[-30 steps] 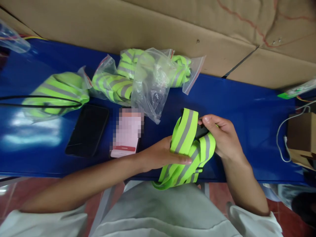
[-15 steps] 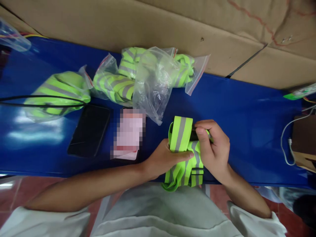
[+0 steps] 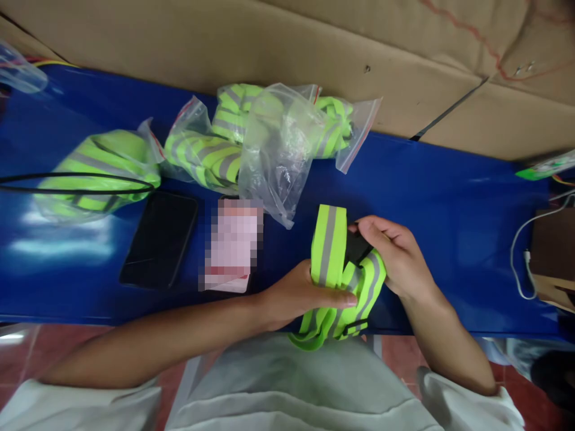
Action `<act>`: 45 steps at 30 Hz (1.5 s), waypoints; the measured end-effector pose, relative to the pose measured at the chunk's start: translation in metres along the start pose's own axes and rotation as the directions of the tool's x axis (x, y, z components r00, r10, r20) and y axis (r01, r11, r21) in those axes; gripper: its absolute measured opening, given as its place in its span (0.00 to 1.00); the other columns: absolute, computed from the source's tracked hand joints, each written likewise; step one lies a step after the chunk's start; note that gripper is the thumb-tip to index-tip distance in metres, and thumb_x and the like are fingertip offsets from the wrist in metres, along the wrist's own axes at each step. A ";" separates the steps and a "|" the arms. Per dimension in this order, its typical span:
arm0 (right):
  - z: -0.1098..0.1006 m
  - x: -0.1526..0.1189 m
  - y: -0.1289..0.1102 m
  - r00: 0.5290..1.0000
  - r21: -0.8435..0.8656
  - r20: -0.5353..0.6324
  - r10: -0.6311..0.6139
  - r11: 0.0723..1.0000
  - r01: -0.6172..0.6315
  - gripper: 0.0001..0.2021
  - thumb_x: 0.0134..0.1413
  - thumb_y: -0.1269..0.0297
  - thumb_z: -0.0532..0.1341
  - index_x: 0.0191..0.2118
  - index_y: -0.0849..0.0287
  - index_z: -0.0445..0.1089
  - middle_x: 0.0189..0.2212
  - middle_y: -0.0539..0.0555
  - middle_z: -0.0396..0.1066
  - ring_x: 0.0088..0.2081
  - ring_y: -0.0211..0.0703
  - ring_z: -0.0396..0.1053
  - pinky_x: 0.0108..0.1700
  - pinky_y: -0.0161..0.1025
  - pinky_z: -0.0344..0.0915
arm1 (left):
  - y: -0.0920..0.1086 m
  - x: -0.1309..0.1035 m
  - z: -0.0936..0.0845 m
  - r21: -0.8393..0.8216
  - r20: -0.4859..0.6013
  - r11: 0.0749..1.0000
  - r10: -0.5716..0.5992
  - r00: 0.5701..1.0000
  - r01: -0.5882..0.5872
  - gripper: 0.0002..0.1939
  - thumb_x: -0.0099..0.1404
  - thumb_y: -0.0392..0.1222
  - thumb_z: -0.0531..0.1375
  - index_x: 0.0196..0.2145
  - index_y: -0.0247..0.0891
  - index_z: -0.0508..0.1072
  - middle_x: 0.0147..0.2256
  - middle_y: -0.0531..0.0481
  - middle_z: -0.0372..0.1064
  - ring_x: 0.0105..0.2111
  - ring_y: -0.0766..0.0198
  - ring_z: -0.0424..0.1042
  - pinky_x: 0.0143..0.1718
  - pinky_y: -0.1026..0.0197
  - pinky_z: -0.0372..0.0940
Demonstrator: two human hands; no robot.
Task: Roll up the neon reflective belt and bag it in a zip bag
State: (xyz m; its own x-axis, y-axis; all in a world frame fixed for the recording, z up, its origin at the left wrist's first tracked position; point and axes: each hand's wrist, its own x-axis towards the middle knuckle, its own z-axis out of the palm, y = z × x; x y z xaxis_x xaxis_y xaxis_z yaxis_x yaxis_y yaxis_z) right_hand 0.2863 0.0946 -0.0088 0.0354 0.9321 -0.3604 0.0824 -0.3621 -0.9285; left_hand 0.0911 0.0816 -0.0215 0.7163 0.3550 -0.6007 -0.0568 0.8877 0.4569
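Note:
Near the front edge of the blue table, a folded reflective strap (image 3: 329, 245), neon yellow-green with a grey stripe, is held between my two hands. My left hand (image 3: 299, 294) is closed round the bundle from the left, its thumb lying across the front. My right hand (image 3: 395, 254) is closed at the upper right, pinching a black piece (image 3: 358, 245) of the strap; its fingertips are partly hidden. A black buckle (image 3: 356, 327) shows low on the bundle, and a loop hangs at its lower left.
Several clear zip bags of similar straps (image 3: 206, 157) lie at the back left, with a crumpled clear bag (image 3: 281, 161) among them. A black phone (image 3: 159, 239) and a blurred-out pink item (image 3: 233, 245) rest to the left. Cardboard (image 3: 269, 48) borders the back; a white cable (image 3: 516, 251) lies right.
My right hand has shifted slightly right and turned, drawing the black piece outward so more of it shows. The strap on the right now bulges outward. My left hand keeps its hold.

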 end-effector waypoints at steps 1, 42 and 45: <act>0.001 0.000 0.000 0.999 0.027 -0.053 -0.005 1.000 0.006 0.16 0.63 0.46 0.67 0.38 0.54 0.80 0.39 0.51 0.81 0.38 0.41 0.75 0.36 0.35 0.67 | -0.002 0.000 -0.001 -0.009 0.039 1.000 -0.028 0.999 0.028 0.25 0.51 0.46 0.78 0.45 0.37 0.81 0.40 0.46 0.79 0.39 0.60 0.78 0.43 0.60 0.74; -0.001 -0.024 -0.001 0.854 -0.591 0.353 -0.381 0.617 0.520 0.59 0.53 0.44 0.73 0.79 0.44 0.33 0.77 0.61 0.41 0.72 0.68 0.55 0.69 0.63 0.62 | 0.024 -0.007 -0.018 0.607 0.323 0.694 0.229 0.918 -0.387 0.14 0.76 0.46 0.55 0.48 0.39 0.78 0.54 0.46 0.77 0.56 0.58 0.74 0.65 0.57 0.63; 0.002 -0.025 -0.002 0.841 -0.611 0.494 -0.220 0.600 0.516 0.52 0.56 0.46 0.72 0.78 0.46 0.43 0.73 0.61 0.56 0.72 0.65 0.57 0.69 0.63 0.64 | 0.020 -0.006 -0.018 0.592 0.348 0.668 0.293 0.890 -0.451 0.12 0.73 0.40 0.57 0.49 0.39 0.77 0.55 0.45 0.75 0.60 0.55 0.70 0.69 0.55 0.58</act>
State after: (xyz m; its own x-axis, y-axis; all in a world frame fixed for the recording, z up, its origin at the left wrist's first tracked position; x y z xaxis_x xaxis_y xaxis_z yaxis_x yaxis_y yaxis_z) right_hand 0.2828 0.0722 0.0017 -0.4804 0.8653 -0.1432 0.6764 0.2616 -0.6885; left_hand 0.0732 0.1026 -0.0201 0.8632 0.4745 -0.1723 0.0501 0.2592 0.9645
